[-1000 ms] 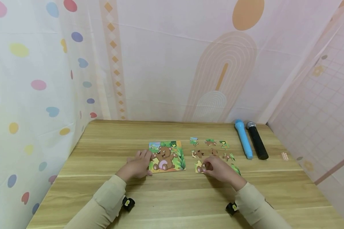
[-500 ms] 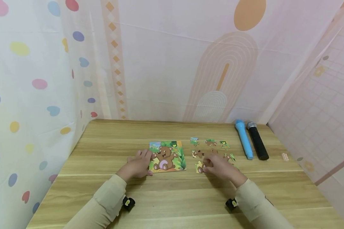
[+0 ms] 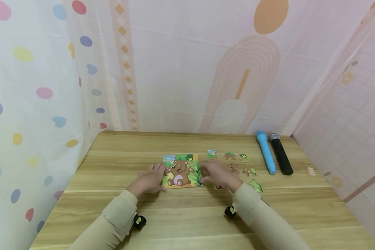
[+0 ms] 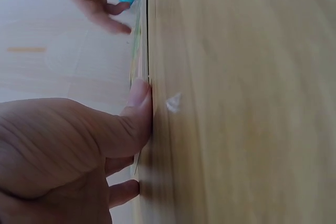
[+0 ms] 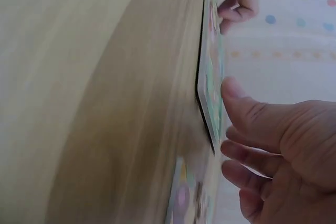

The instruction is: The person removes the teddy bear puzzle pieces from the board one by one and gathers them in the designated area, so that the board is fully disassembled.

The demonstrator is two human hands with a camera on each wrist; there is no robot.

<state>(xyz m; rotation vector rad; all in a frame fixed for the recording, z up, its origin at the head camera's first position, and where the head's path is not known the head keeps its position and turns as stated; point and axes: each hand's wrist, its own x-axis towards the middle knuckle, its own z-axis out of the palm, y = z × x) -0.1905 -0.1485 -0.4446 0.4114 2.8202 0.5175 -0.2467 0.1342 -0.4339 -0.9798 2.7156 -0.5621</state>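
A flat bear picture puzzle board (image 3: 180, 172) lies on the wooden table, its picture facing up. At its left side, my left hand (image 3: 150, 180) holds the near corner, with the thumb against the near edge and bent fingers along the left edge. My right hand (image 3: 220, 174) is over the board's right edge, thumb and fingers apart. Nothing shows between them in the right wrist view, where the hand (image 5: 283, 148) hovers beside the board (image 5: 210, 77). Loose puzzle pieces, such as a bear piece (image 3: 229, 155) and a leafy piece (image 3: 256, 185), lie to the right; my hand hides some.
A light-blue microphone (image 3: 265, 152) and a black microphone (image 3: 280, 154) lie side by side at the back right. Beyond them is a small pink-dotted item (image 3: 310, 171). A patterned curtain (image 3: 175, 69) hangs behind the table (image 3: 187, 215).
My right hand has moved left from the loose pieces to the board's right edge, uncovering the green leafy piece. My left hand and the board have stayed in place.
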